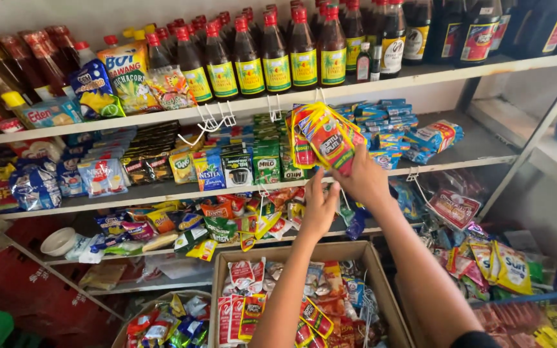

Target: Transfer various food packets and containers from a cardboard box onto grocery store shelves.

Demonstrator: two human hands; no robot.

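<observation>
A bunch of red and yellow sachet strips (327,136) hangs at the front edge of the top shelf (420,76), in front of the green and blue packets. My right hand (363,182) is raised and closed on the lower right part of this bunch. Just left of it and a little lower, my left hand (320,207) points its fingers up against the bottom of the same bunch; I cannot see whether it grips. Below both forearms an open cardboard box (291,254) holds more red sachets of the same kind.
Dark sauce bottles (275,51) line the top shelf. Empty white wire hooks (211,122) hang left of the bunch. Lower shelves carry many small packets. A round basket of sachets (162,322) stands bottom left, and a blue crate (530,299) with yellow packets bottom right.
</observation>
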